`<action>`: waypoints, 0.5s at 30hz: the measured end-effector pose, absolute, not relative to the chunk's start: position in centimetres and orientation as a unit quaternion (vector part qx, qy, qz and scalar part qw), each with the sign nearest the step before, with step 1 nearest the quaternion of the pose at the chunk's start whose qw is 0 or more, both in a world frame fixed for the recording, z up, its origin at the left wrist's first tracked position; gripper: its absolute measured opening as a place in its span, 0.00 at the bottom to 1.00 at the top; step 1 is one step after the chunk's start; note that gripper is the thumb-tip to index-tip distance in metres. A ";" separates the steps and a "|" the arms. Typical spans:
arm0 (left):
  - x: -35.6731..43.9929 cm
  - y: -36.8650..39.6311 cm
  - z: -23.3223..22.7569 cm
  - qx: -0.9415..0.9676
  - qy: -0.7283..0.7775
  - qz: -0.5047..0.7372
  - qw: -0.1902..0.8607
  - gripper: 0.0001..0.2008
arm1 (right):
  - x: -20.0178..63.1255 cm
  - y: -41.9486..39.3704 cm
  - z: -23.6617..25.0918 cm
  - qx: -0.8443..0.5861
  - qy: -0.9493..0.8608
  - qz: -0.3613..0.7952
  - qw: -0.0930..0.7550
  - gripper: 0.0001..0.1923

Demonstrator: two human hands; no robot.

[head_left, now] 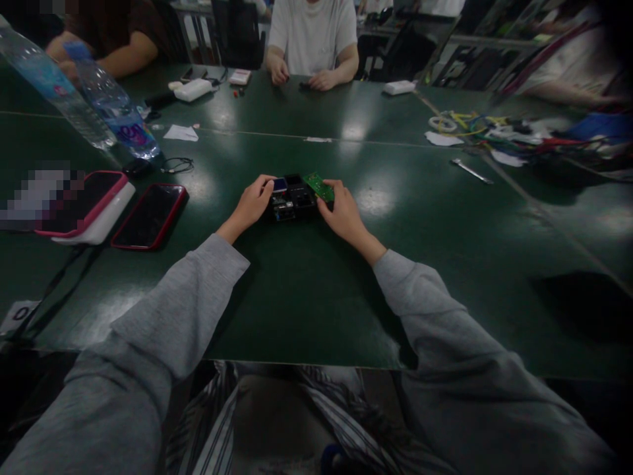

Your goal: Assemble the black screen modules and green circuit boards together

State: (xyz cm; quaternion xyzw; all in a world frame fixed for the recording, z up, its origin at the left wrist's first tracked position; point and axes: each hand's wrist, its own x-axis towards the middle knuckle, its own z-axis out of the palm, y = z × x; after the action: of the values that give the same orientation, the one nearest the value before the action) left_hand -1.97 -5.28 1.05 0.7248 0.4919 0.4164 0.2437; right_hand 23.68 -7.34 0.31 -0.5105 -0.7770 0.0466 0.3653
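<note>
My left hand [256, 201] closes on the left side of a black plastic case [300, 196] that lies on the green table [306, 284]. Inside the case's left half sit small electronic parts, with a little screen [279, 185] near my left thumb. Between the thumb and fingers of my right hand [341, 206] is a green circuit board [318, 185], tilted over the case's right edge. Whether the board touches the case I cannot tell.
To the left lie a red-cased phone [150, 216] and another phone on a white box. Two water bottles [119, 112] stand behind them. A wrench [471, 171] and tangled wires [475, 124] lie at the right. Across the table sits a person in a white shirt [313, 36].
</note>
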 end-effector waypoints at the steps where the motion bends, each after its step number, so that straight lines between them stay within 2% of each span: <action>1: -2.0 -5.3 1.0 0.724 0.493 0.416 0.243 0.16 | 23.7 -7.4 0.3 -0.512 -0.776 0.048 0.365 0.23; 15: -2.0 -4.9 0.7 0.727 0.492 0.415 0.239 0.15 | 23.7 -7.3 0.3 -0.505 -0.782 0.052 0.362 0.23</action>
State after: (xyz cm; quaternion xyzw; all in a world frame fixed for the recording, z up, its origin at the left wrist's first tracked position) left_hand -1.99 -4.94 0.72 0.7266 0.4925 0.4155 0.2386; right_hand 23.68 -7.34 0.34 -0.5052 -0.7816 0.0517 0.3623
